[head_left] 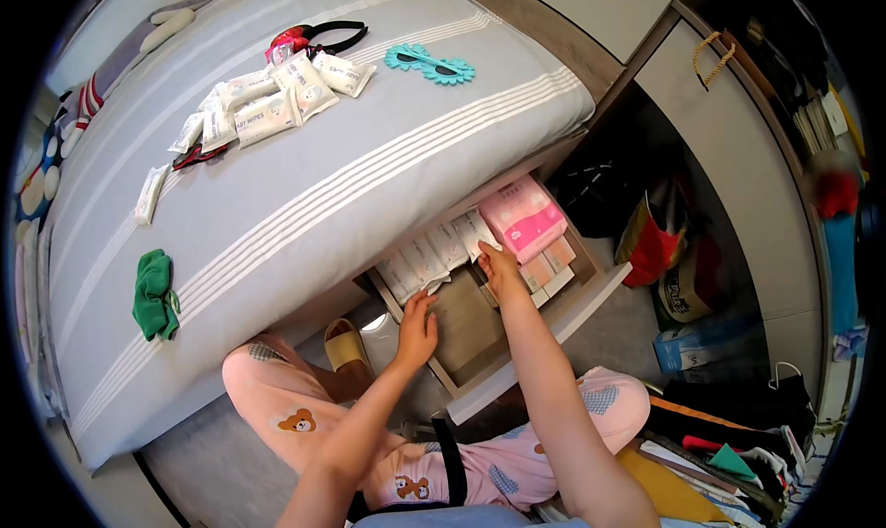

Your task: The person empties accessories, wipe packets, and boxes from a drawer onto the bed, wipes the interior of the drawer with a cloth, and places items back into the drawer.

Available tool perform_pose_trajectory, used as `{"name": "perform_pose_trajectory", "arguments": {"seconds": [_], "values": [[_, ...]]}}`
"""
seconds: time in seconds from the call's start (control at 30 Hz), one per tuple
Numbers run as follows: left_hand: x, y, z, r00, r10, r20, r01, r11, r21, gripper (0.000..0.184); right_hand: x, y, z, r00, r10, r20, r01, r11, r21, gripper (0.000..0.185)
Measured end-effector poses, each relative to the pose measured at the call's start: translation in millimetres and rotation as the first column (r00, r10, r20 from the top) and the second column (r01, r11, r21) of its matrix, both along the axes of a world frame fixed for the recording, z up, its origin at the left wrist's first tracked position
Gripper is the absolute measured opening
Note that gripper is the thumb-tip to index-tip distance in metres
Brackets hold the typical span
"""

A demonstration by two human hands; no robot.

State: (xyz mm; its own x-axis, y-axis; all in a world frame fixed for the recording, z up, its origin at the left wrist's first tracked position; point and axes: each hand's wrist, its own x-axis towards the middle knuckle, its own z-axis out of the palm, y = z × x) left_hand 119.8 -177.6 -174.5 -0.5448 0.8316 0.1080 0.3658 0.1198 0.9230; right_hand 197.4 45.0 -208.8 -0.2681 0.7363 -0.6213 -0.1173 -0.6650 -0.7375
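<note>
In an open drawer (471,343) under the bed, several white packs of wipes (425,265) stand in a row along the back. My right hand (499,271) has its fingers closed on the near end of the rightmost wipes pack (474,233), beside a pink package (521,219). At the row's left end is my left hand (419,329), fingers extended and close to the packs' near edge; whether they touch is hard to see. Small boxes (546,271) lie in the drawer's right part, below the pink package.
On the bed (360,177) lie a pile of baby wipes packs (268,113), a single pack (150,194), a headband (337,39), blue novelty glasses (429,65) and a green cloth item (155,295). Bags (655,233) fill the open cabinet; clothes (729,454) lie at lower right.
</note>
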Motion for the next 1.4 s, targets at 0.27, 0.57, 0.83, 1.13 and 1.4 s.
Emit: {"name": "perform_pose_trajectory", "arguments": {"seconds": [0.27,0.57,0.83,1.13,1.4], "values": [[-2,-1,-1,0.999,0.007,0.038,-0.008,1.0,0.012,0.03,-11,2,-34,0.973,-0.223,0.05,0.227,0.971,-0.08,0.018],[-8,-10,2,0.991,0.024,0.129,-0.034,0.997,0.072,0.027,-37,-38,3,0.615,-0.232,0.754,-0.705,0.266,0.657,0.03],[-14,-12,30,0.999,0.034,0.037,-0.037,0.994,0.101,0.019,-33,-34,11,0.818,-0.178,0.547,-0.458,0.373,0.807,0.031],[-141,-13,218,0.925,0.126,-0.357,0.017,0.928,0.372,0.022,-104,-80,214,0.988,-0.038,0.151,-0.153,-0.079,0.985,0.027],[-269,-5,204,0.558,0.633,-0.537,-0.347,0.765,0.542,0.032,-235,-34,208,0.892,-0.127,0.435,-0.453,-0.23,0.861,0.056]]}}
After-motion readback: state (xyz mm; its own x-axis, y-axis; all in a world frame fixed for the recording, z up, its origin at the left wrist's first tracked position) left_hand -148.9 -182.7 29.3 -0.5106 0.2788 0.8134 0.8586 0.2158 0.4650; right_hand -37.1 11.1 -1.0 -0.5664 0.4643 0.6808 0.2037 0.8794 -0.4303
